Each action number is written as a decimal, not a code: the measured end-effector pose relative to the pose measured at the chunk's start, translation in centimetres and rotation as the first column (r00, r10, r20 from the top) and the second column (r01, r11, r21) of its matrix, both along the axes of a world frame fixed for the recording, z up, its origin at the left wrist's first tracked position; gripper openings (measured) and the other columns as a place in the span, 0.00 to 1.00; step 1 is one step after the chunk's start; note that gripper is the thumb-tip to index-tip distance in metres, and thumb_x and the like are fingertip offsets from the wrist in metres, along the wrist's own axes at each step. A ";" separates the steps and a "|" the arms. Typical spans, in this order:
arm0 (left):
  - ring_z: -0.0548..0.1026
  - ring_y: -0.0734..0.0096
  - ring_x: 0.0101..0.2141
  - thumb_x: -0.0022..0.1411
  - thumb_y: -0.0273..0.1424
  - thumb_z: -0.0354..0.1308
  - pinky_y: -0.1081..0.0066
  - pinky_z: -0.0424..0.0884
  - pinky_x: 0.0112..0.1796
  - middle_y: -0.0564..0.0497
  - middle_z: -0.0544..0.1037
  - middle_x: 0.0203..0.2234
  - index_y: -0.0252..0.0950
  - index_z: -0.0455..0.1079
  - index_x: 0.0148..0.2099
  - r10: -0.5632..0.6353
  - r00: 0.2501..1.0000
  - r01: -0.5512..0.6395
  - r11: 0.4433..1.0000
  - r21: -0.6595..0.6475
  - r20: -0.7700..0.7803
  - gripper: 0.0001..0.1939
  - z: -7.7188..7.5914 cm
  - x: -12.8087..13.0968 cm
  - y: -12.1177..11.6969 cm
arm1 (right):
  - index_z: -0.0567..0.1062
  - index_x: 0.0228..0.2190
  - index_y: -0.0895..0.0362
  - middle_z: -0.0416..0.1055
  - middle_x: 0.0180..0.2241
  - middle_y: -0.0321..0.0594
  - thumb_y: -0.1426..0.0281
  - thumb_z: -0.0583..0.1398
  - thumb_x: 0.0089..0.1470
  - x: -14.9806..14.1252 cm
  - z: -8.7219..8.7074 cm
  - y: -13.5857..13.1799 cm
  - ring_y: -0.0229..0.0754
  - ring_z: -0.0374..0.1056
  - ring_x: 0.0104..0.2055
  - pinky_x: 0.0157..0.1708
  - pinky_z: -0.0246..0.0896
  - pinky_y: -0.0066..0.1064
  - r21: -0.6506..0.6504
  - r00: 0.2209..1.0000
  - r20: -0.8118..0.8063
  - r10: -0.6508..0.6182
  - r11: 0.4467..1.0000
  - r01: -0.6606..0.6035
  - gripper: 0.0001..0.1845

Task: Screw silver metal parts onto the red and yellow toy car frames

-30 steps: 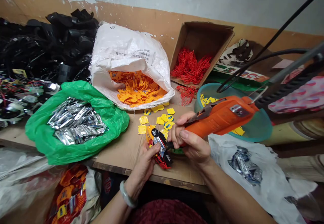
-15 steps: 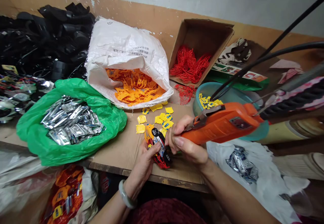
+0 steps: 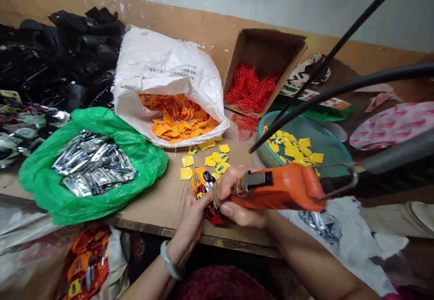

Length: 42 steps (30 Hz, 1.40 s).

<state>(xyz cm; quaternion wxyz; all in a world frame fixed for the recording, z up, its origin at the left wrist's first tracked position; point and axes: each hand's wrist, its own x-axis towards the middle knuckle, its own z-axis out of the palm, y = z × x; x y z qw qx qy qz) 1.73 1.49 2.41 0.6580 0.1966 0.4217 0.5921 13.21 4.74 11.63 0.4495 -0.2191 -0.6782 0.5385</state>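
My left hand [image 3: 192, 209], with a pale bangle on its wrist, grips a toy car body [image 3: 200, 178] in orange, black and red near the table's front edge. My right hand [image 3: 247, 214] is wrapped round an orange electric screwdriver [image 3: 283, 187], held nearly level. The screwdriver's front end points at the car; its tip is hidden behind my fingers, so contact cannot be made out. Small yellow printed pieces [image 3: 222, 168] lie on the cardboard [image 3: 172, 200] just beyond the car.
A green bag [image 3: 32, 169] of silvery parts stands left. Behind are a white sack [image 3: 162, 56] of orange shells and a carton [image 3: 285, 42] of red frames. A teal bowl [image 3: 334, 148] holds yellow pieces. Black cables [image 3: 339, 87] cross at right. Black parts [image 3: 91, 42] are heaped far left.
The screwdriver has swung to a more level pose, its rear end lower and nearer. My right hand has shifted left over the car. The cables moved, showing more of the bowl.
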 end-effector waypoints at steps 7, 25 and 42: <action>0.80 0.57 0.40 0.45 0.37 0.77 0.64 0.74 0.44 0.44 0.84 0.40 0.33 0.77 0.47 -0.044 0.999 0.044 0.999 -0.018 0.001 0.27 0.1 -0.1 0.3 | 0.71 0.37 0.52 0.64 0.21 0.29 0.62 0.66 0.53 1.3 -1.2 0.9 0.37 0.62 0.19 0.21 0.61 0.32 -0.191 0.990 -0.136 -0.027 0.982 0.001 0.12; 0.83 0.57 0.33 0.53 0.36 0.73 0.64 0.80 0.31 0.47 0.81 0.35 0.34 0.68 0.50 -0.106 0.985 0.120 0.988 -0.096 0.135 0.26 2.1 -3.4 -1.1 | 0.74 0.47 0.54 0.75 0.35 0.37 0.65 0.69 0.53 4.5 -1.5 1.1 0.42 0.73 0.33 0.35 0.71 0.36 -0.035 0.733 0.017 -0.680 0.732 0.680 0.20; 0.77 0.70 0.30 0.47 0.36 0.77 0.70 0.77 0.34 0.49 0.81 0.34 0.33 0.72 0.48 0.037 0.999 -0.036 0.996 -0.087 0.013 0.28 2.6 -4.4 -1.4 | 0.73 0.48 0.52 0.74 0.44 0.41 0.77 0.66 0.54 -1.2 -6.9 -5.7 0.45 0.71 0.44 0.44 0.71 0.34 0.194 0.808 0.288 -0.514 0.858 0.476 0.20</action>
